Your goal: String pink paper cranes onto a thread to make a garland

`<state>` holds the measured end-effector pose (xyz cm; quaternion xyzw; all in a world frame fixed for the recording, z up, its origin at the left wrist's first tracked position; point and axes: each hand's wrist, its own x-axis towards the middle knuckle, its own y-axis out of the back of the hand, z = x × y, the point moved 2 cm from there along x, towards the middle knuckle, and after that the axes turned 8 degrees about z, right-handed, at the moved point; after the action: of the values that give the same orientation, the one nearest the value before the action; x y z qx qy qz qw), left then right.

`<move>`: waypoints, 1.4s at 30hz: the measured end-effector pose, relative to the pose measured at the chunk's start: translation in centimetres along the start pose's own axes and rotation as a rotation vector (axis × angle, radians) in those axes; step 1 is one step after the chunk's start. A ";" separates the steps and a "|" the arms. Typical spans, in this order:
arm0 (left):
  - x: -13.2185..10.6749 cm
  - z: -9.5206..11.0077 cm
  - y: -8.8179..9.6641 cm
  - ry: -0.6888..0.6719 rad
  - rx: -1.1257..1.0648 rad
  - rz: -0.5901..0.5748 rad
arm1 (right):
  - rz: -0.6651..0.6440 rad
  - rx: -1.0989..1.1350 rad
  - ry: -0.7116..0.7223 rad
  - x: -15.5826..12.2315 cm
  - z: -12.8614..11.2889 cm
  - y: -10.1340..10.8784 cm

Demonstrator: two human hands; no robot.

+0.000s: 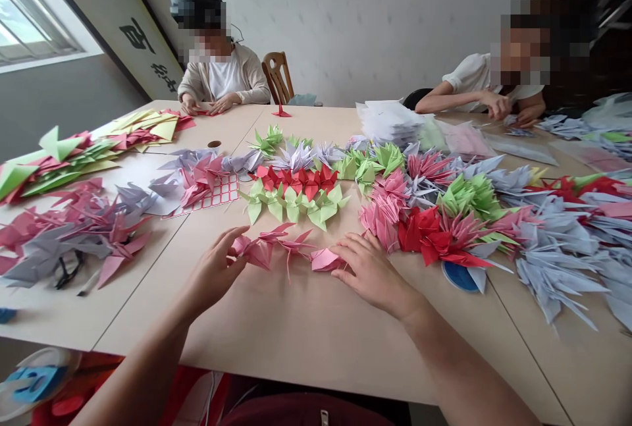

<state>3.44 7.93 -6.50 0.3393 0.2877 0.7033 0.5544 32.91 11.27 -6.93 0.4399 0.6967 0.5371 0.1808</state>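
Note:
A short row of pink paper cranes [276,246] lies on the beige table [306,327] in front of me. My left hand [214,269] rests at the row's left end, fingers stretched and touching the leftmost crane. My right hand [368,270] lies flat at the right end, fingers spread against a folded pink crane [324,259]. Neither hand grips anything. Behind the pink row sit a row of light green cranes [296,202] and a row of red cranes [296,179].
Heaps of folded cranes in several colours cover the table's right [543,228] and left [74,235]. A blue disc [457,276] lies by my right hand. A red grid sheet [217,192] is mid-table. Two other people fold paper at the far side, beside a white paper stack [390,120].

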 end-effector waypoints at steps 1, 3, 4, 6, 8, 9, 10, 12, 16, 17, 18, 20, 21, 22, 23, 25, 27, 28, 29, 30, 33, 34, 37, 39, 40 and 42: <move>0.1 -0.1 0.1 -0.010 0.008 0.002 | -0.001 0.005 0.001 0.0 0.0 0.0; 0.2 -0.5 0.3 -0.032 0.024 0.013 | 0.007 0.012 -0.002 0.0 0.1 0.0; 0.3 -0.7 0.4 -0.036 0.032 0.020 | 0.012 0.014 -0.003 0.0 0.1 0.0; 0.5 -1.2 0.6 -0.035 0.034 0.029 | 0.018 0.015 -0.004 0.0 0.2 -0.1; 0.6 -1.6 0.7 -0.018 0.014 0.029 | 0.016 0.018 -0.006 0.0 0.2 -0.1; 0.6 -1.8 0.8 -0.009 -0.001 0.024 | 0.013 0.020 -0.007 0.0 0.2 -0.1; 0.6 -2.0 0.8 0.001 -0.012 0.018 | 0.011 0.022 -0.007 0.0 0.1 -0.1; 0.6 -2.2 0.9 0.017 -0.002 0.006 | 0.015 0.027 -0.004 0.1 0.0 -0.1; 0.6 -2.5 0.9 0.034 0.158 0.013 | 0.069 0.038 0.024 0.2 0.2 0.2; 0.6 -2.6 1.0 0.034 0.197 0.020 | 0.088 0.040 0.034 0.2 0.4 0.3; 0.6 -2.7 1.0 0.031 0.226 0.028 | 0.108 0.042 0.042 0.2 0.6 0.5; 0.7 -2.7 1.1 0.012 0.251 0.045 | 0.140 0.053 0.046 0.2 1.1 1.1; 0.8 -2.7 1.2 0.002 0.250 0.056 | 0.151 0.061 0.042 0.1 1.3 1.4; 0.8 -2.7 1.3 -0.005 0.246 0.067 | 0.155 0.069 0.032 0.0 1.6 1.7; 0.9 -2.6 1.4 -0.009 0.239 0.076 | 0.151 0.076 0.020 -0.1 1.8 2.0; 0.9 -2.4 1.5 0.007 0.210 0.073 | 0.119 0.084 -0.008 -0.2 2.0 2.4; 1.0 -2.3 1.4 0.046 0.175 0.045 | 0.076 0.092 -0.032 -0.4 2.0 2.6; 1.0 -2.3 1.4 0.063 0.166 0.026 | 0.055 0.099 -0.044 -0.4 2.0 2.6; 1.0 -2.3 1.2 0.068 0.163 0.006 | 0.036 0.109 -0.056 -0.4 2.0 2.6; 1.0 -2.3 1.1 0.061 0.166 -0.013 | 0.018 0.118 -0.068 -0.4 1.9 2.5; 1.0 -2.6 0.9 0.037 0.186 -0.031 | -0.010 0.137 -0.080 -0.4 1.7 2.3; 1.1 -2.7 0.9 0.046 0.186 -0.020 | -0.010 0.140 -0.073 -0.4 1.7 2.3; 1.2 -3.2 1.3 0.103 0.146 0.036 | 0.004 0.148 -0.046 -0.4 1.6 2.1; 1.3 -3.4 1.5 0.125 0.059 0.064 | 0.012 0.157 -0.047 -0.5 1.5 2.1; 1.3 -3.5 1.6 0.132 0.011 0.074 | 0.015 0.160 -0.052 -0.5 1.6 2.1; 1.4 -3.6 1.7 0.138 -0.058 0.086 | 0.018 0.163 -0.058 -0.5 1.6 2.2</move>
<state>-0.62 8.78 -7.09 0.2861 0.2899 0.7562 0.5121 35.27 11.88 -5.62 0.4746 0.7287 0.4671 0.1596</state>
